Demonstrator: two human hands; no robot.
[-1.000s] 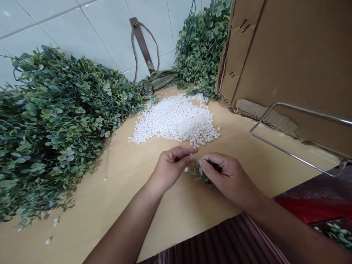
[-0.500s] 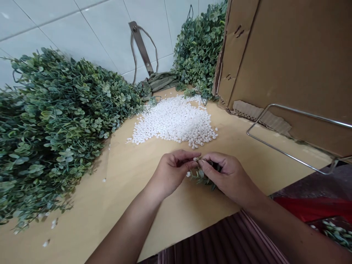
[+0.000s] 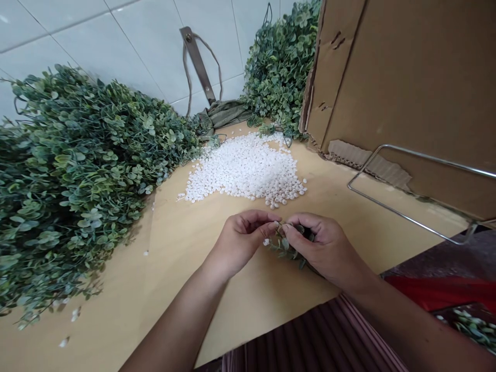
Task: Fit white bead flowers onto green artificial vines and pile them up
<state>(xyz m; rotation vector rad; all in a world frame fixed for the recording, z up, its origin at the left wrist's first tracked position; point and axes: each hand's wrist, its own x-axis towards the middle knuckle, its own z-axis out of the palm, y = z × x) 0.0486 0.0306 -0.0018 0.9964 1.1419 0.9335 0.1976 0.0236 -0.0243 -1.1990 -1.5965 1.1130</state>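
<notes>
Over the front of the tan table surface [image 3: 178, 232], my left hand [image 3: 246, 237] pinches a small white bead at the tip of a green sprig. My right hand [image 3: 315, 243] is closed around the leafy sprig [image 3: 289, 249], and its thumb and index finger meet near the left fingertips. Another white bead [image 3: 266, 242] shows on the sprig below my left thumb. Just beyond both hands lies a wide pile of white beads [image 3: 248, 168]. My fingers partly hide the sprig's tip.
Bushy green foliage [image 3: 93, 155] fills the left side. More foliage [image 3: 282, 72] stands at the back beside a large cardboard box [image 3: 411, 93]. A bent metal wire frame [image 3: 411, 219] lies at the right. A few loose beads [image 3: 64, 342] are at the lower left.
The fingertips of my two hands have moved slightly apart, showing a little more of the sprig's tip. The view has shifted very slightly.
</notes>
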